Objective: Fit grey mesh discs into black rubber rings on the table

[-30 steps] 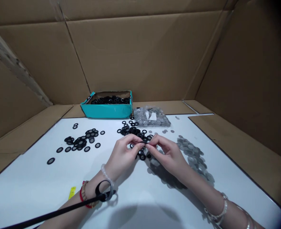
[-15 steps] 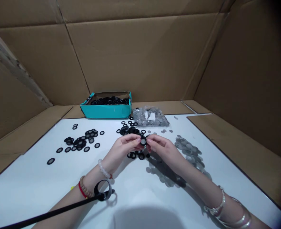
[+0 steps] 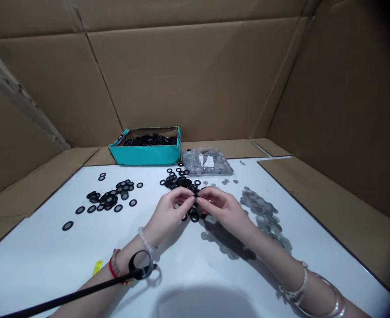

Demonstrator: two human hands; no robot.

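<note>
My left hand (image 3: pixel 171 212) and my right hand (image 3: pixel 223 210) meet fingertip to fingertip above the white table (image 3: pixel 49 260). Together they pinch a small black ring (image 3: pixel 195 197) between thumbs and forefingers. Right beneath and behind the hands lies a loose heap of black rings (image 3: pixel 181 182). Flat grey discs (image 3: pixel 264 214) are spread to the right of my right hand, some under its wrist.
A teal box (image 3: pixel 147 152) with black rings stands at the back. Beside it lies a clear bag of grey discs (image 3: pixel 206 162). Another group of black rings with grey centres (image 3: pixel 110 198) lies to the left. Cardboard walls surround the table. A black strap (image 3: pixel 82 293) crosses my left forearm.
Both hands stayed together over the ring heap, shifting slightly; the ring shown face-on half a second ago is now pinched edge-on between the fingertips.
</note>
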